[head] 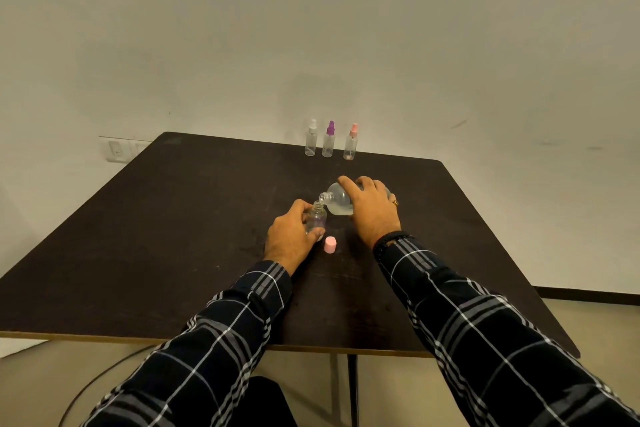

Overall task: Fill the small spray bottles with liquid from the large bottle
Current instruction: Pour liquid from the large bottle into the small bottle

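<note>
My right hand [372, 210] grips the large clear bottle [337, 202], tipped on its side with its open neck pointing left, just above the mouth of a small clear bottle [317, 217]. That small bottle stands uncapped on the dark table [173, 236], held by my left hand [291, 236]. Pale liquid lies in the low part of the large bottle. A pink cap [330, 245] stands on the table just in front of the small bottle, between my hands.
Three small spray bottles stand in a row near the table's far edge: a white-topped one [311, 139], a purple-topped one [329, 140] and a pink-topped one [351, 143]. A wall rises right behind them. A cable runs on the floor at lower left.
</note>
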